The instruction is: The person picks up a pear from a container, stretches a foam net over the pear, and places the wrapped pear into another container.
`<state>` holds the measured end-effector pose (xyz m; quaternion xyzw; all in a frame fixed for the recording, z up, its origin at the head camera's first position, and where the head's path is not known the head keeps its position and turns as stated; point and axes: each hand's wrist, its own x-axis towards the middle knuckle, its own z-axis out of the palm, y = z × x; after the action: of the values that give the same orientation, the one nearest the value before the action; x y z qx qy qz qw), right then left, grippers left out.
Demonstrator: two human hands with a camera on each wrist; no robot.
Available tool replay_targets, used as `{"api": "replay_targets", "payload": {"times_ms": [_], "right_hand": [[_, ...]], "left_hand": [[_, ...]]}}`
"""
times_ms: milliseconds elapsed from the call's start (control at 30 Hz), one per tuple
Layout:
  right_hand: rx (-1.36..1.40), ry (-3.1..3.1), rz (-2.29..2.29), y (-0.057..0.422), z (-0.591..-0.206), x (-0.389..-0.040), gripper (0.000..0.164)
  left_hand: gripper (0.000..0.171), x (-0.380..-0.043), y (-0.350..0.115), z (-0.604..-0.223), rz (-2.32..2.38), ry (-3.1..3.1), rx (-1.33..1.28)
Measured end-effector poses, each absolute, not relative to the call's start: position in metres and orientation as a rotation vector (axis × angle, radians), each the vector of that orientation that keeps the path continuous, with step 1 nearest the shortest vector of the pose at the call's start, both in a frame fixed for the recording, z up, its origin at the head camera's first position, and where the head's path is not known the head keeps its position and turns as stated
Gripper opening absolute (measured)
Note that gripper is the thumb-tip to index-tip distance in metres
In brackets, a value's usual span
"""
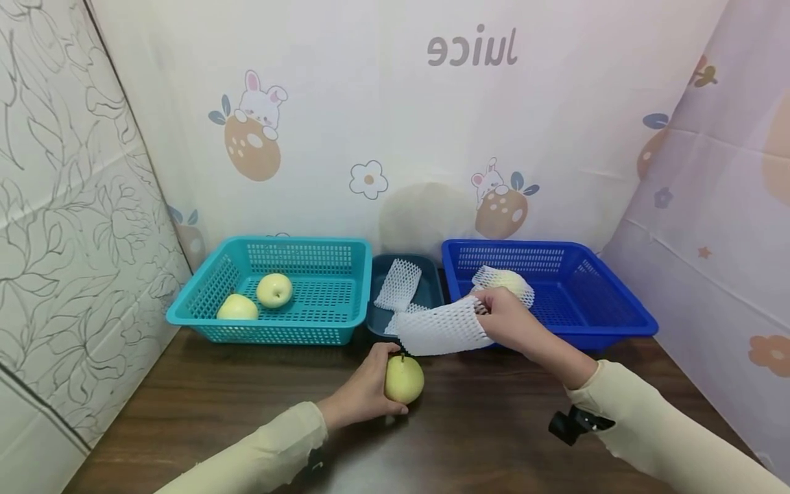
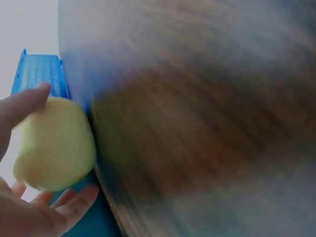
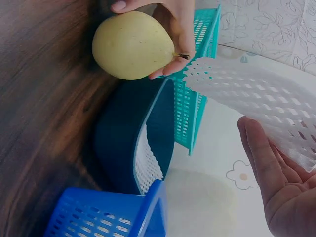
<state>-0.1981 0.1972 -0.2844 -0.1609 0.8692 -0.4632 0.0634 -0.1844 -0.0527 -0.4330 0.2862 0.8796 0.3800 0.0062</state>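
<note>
Just above the wooden table, my left hand (image 1: 365, 391) grips a yellow-green pear (image 1: 405, 379) from its left side, stem upward. The right wrist view shows the same pear (image 3: 133, 45) with its stem toward a white foam net sleeve (image 3: 252, 91). My right hand (image 1: 511, 321) pinches this sleeve at its right end. Stretched out flat and wide, the sleeve (image 1: 441, 332) hangs beside and slightly above the pear, its left end near the stem. In the left wrist view, fingers and thumb curl around the pear (image 2: 57, 148).
A turquoise basket (image 1: 327, 335) at the left holds two bare pears (image 1: 274, 291). Between the baskets, a dark teal tray (image 1: 437, 278) contains foam net sleeves (image 1: 400, 283). A blue basket (image 1: 623, 312) at the right holds a pear in a foam net (image 1: 509, 280). A patterned curtain stands behind.
</note>
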Motion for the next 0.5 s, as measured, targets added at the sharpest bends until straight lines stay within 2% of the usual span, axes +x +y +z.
{"api": "replay_targets", "payload": {"times_ms": [100,167,367,500], "right_hand": [[-0.506,2.629,-1.404,0.198,-0.287,-0.197,0.017],[-0.497,2.629,-1.409,0.198,-0.288,-0.198,0.017],[-0.465,2.674,-1.400,0.197,-0.291,-0.202,0.016],[-0.454,2.633,-1.449,0.193,-0.293,-0.205,0.019]], "left_hand": [[0.094,-0.185,-0.056,-0.427,1.220,2.718,0.863],[0.089,-0.185,-0.058,-0.419,1.268,2.700,0.850],[0.044,-0.191,-0.054,-0.395,1.733,2.526,0.819],[0.031,-0.193,-0.049,-0.387,2.045,2.338,0.621]]}}
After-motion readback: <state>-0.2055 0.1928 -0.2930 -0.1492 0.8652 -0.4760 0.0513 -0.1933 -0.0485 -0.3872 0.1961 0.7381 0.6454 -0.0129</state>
